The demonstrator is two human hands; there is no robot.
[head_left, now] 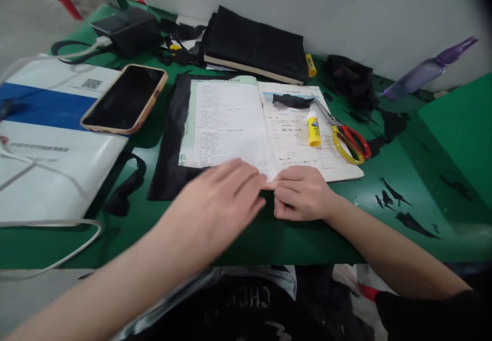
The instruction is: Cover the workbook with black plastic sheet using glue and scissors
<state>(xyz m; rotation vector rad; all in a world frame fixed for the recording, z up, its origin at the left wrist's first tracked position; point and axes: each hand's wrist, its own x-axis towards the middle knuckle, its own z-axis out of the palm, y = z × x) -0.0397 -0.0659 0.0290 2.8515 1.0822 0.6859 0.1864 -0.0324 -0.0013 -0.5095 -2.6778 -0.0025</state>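
An open workbook (226, 126) lies on the green table with a sheet of black paper (169, 146) under its left side. My left hand (219, 197), slightly blurred, is bent over the workbook's bottom edge near the spine, fingers closed. Beside it, my right hand (302, 192) is curled closed, its fingertips meeting those of the left. What they pinch is hidden. On the right page rest a yellow glue stick (313, 130), a strip of black paper (292, 101) and red-and-yellow-handled scissors (342, 133), the blades pointing away.
A phone (125, 98) lies on a white-and-blue packet (34, 177) at left, with a white cable nearby. Behind the workbook are a black-covered book (257, 44), a black box (130, 31) and crumpled black material (351, 80). A purple bottle (418, 77) stands right; black scraps (415, 224) lie about.
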